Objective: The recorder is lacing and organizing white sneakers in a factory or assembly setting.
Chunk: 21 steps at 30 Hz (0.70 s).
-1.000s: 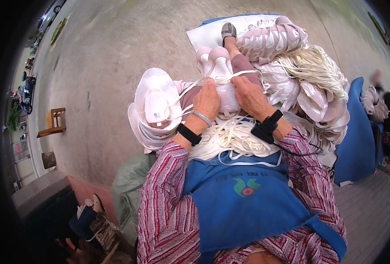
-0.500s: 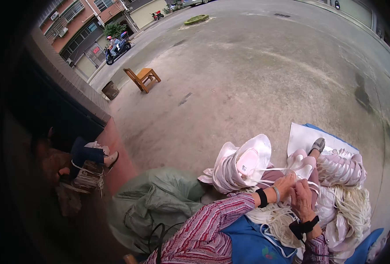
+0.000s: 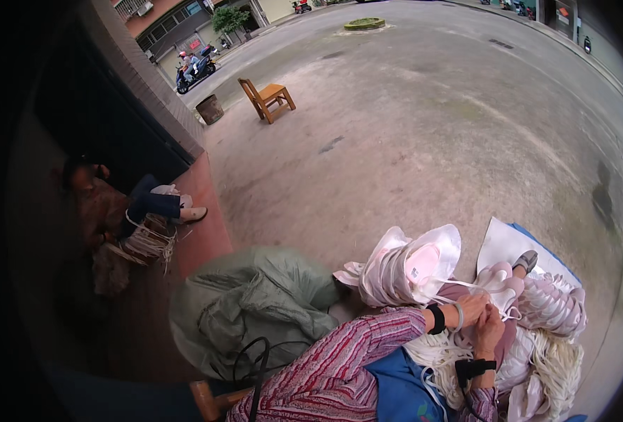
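Note:
My left hand [image 3: 472,309] and my right hand [image 3: 491,328] are close together over my lap, fingers pinched. Between them runs a thin white lace [image 3: 459,283], which both seem to grip; the fingertips partly hide it. Just beyond my fingers lies a white and pale pink satiny piece [image 3: 498,280], shaped like a shoe upper, across my knees. A nested stack of similar pieces [image 3: 396,271] stands to the left, and another stack [image 3: 554,306] lies to the right. A bundle of white laces [image 3: 438,355] rests on my lap below my wrists.
A large green sack [image 3: 255,309] sits at my left. More white laces [image 3: 557,359] hang at the right, near a white sheet [image 3: 505,246]. Another person [image 3: 156,204] sits far left by a bundle of strips. A wooden chair [image 3: 269,98] and rusty bin [image 3: 209,109] stand farther off.
The view has turned, so the surroundings sit farther right. My hands stay close together at the lace, and my right hand is now nearer beneath the left. A scooter rider is still passing behind.

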Available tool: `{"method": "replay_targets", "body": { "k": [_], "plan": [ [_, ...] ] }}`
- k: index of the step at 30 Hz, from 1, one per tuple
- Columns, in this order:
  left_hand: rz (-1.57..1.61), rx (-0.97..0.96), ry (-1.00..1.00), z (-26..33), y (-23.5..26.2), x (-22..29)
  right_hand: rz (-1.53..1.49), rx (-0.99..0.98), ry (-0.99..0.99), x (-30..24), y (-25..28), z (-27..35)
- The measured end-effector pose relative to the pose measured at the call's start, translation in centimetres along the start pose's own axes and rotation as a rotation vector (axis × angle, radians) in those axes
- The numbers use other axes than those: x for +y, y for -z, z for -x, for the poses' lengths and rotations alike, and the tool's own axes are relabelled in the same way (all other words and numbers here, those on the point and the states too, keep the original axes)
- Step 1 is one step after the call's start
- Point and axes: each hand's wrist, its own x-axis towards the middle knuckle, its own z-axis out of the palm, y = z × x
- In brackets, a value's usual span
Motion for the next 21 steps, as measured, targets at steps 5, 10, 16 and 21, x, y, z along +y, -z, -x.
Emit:
{"method": "replay_targets", "body": {
  "k": [5,10,16,21],
  "plan": [
    [0.089,-0.08,0.042,-0.2,1.8,1.3,0.169,0.06,-0.011,0.1,-0.9,0.0],
    [0.135,-0.045,0.049,0.3,2.5,1.0,0.19,0.024,0.079,-0.2,-1.0,-0.4],
    [0.092,0.112,-0.045,0.7,1.6,1.8,0.167,0.004,0.095,0.7,0.6,0.4],
    [0.14,0.325,-0.189,1.0,3.6,2.4,-0.429,-0.223,-0.238,-1.9,6.1,2.0]
  ]
}}
